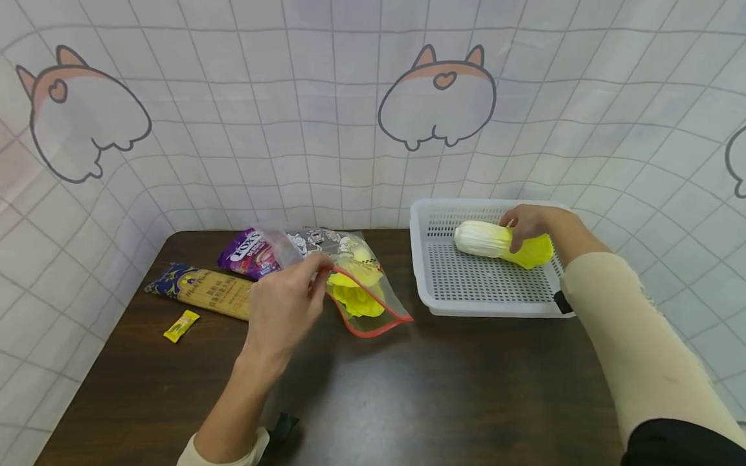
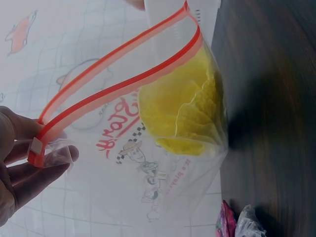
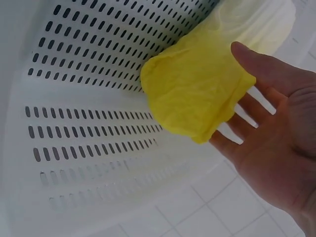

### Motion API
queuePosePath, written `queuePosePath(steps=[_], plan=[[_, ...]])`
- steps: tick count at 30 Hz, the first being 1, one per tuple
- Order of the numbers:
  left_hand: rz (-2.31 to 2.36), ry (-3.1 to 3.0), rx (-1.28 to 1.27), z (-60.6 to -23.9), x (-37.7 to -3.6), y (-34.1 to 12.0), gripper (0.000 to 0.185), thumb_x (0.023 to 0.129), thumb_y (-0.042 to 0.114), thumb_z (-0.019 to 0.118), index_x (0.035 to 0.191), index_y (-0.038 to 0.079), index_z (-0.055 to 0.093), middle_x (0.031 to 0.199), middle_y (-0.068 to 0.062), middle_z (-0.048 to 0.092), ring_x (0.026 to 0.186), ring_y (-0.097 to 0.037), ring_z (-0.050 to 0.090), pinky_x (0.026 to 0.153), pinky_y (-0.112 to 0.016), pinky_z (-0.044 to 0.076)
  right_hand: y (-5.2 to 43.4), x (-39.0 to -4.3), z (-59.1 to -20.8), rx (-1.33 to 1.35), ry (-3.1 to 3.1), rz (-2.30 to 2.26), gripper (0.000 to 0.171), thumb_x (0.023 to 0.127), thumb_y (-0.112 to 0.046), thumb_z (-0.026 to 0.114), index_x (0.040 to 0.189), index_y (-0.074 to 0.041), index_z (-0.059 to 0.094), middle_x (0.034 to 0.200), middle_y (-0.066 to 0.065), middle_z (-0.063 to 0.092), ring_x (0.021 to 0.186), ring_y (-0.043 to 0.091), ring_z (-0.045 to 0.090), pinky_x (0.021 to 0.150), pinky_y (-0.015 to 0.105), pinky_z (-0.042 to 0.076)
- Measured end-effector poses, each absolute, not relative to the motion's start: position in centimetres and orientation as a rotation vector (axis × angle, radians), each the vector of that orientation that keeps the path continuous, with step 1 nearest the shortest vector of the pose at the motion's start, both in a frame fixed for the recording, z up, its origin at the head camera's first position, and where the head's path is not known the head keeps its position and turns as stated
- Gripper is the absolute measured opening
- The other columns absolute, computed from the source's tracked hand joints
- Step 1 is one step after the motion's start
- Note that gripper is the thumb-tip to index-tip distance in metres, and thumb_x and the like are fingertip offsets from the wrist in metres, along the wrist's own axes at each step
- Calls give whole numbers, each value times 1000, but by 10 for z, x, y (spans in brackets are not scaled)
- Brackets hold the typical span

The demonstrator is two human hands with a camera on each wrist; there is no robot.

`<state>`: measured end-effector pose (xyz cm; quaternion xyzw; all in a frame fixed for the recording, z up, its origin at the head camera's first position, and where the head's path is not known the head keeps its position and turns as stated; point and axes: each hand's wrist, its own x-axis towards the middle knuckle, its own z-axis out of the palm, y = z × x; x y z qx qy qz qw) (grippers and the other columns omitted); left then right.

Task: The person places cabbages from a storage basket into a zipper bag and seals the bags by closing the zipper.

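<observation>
My left hand (image 1: 285,304) pinches the top corner of a clear zip bag (image 2: 128,81) beside its white slider (image 2: 35,146). The bag's red-edged mouth gapes toward the right. Inside it lies a yellow leafy vegetable (image 2: 185,111), partly veiled by the printed plastic. Over at the right, my right hand (image 1: 530,225) holds a napa cabbage (image 1: 480,238) around its yellow leafy end. The thumb lies on one side of the leaves and the other fingers pass behind them. This cabbage lies sideways in a white perforated basket (image 1: 428,285), white stem end to the left.
Left of the bag are a purple snack packet (image 1: 247,252), partly under the plastic, and a yellow noodle pack (image 1: 215,290). A small yellow sachet (image 1: 181,325) lies nearer on the dark table (image 1: 443,388). A tile-patterned curtain (image 1: 326,175) stands behind the table.
</observation>
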<state>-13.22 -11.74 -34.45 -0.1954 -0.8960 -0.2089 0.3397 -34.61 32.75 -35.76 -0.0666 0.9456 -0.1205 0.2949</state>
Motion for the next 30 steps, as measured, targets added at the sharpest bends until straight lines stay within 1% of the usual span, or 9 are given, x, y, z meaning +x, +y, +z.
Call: queuePosePath(steps=[9, 12, 17, 21, 25, 30], plan=[[-555, -2339, -499, -346, -131, -118, 12, 91, 9, 80, 100, 9, 73, 73, -7, 75, 44, -12, 44, 44, -26, 36, 328, -350, -371, -180, 2562, -285, 73, 80, -9, 84, 143, 4, 49, 144, 37, 47, 128, 53, 48, 111, 72, 37], [-553, -2337, -502, -346, -132, -118, 12, 91, 9, 80, 100, 9, 73, 74, -6, 76, 44, -11, 44, 44, -26, 36, 328, -351, -373, -184, 2564, -275, 75, 78, -10, 85, 143, 1, 49, 144, 37, 47, 128, 54, 48, 109, 73, 38], [-545, -2330, -505, -346, -132, -118, 12, 91, 11, 81, 100, 9, 73, 70, -6, 74, 43, -10, 39, 44, -25, 33, 325, -349, -374, -190, 2566, -251, 79, 77, -11, 86, 145, -4, 47, 145, 37, 47, 130, 55, 46, 106, 75, 38], [-535, -2327, -508, -345, -132, -118, 11, 92, 11, 80, 100, 9, 73, 70, -5, 74, 43, -10, 37, 43, -25, 32, 321, -346, -373, -201, 2572, -192, 79, 77, -13, 86, 147, -3, 49, 145, 35, 49, 130, 53, 47, 107, 75, 38], [-528, -2329, -510, -345, -132, -117, 11, 92, 10, 79, 100, 9, 73, 73, -6, 75, 43, -10, 38, 43, -25, 32, 316, -342, -371, -196, 2591, -136, 76, 77, -14, 85, 144, -2, 51, 145, 32, 51, 128, 50, 48, 108, 73, 38], [-534, -2337, -504, -344, -131, -118, 11, 91, 10, 80, 101, 9, 74, 76, -7, 77, 44, -10, 40, 44, -25, 34, 309, -338, -366, -213, 2625, -84, 70, 77, -15, 84, 139, 2, 55, 137, 30, 54, 121, 45, 50, 104, 67, 44]])
